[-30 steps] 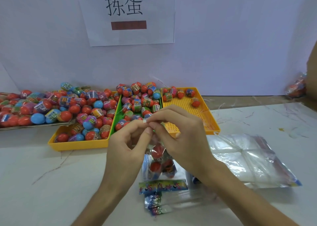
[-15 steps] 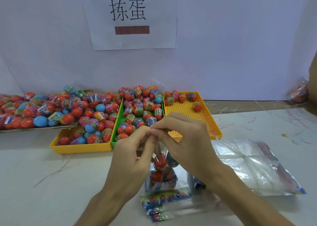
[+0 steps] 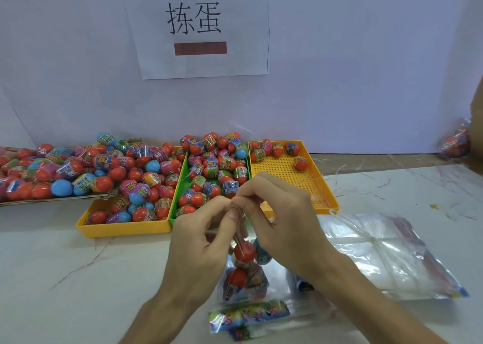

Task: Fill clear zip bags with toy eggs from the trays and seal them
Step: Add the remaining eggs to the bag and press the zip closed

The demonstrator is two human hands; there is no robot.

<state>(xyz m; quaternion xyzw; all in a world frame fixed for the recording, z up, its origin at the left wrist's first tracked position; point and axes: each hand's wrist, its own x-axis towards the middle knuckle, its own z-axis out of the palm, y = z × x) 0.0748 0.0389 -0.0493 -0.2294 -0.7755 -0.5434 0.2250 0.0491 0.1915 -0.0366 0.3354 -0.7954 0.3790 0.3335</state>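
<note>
White table [image 3: 78, 278], left hand [image 3: 201, 241], right hand [image 3: 290, 226] fingers [image 3: 252, 195] pinching zip bag [image 3: 245, 278] top

Clear zip bag [image 3: 248, 283] upright, red toy eggs [image 3: 244, 252] inside — left yellow tray [image 3: 122, 230], green tray [image 3: 184, 184] heaped, right yellow tray [image 3: 282, 169] sparse.

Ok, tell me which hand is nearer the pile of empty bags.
Right. The right hand sits just beside the pile of empty bags. The left hand is farther off, beyond the right one. Both are pinching the bag of eggs.
</note>
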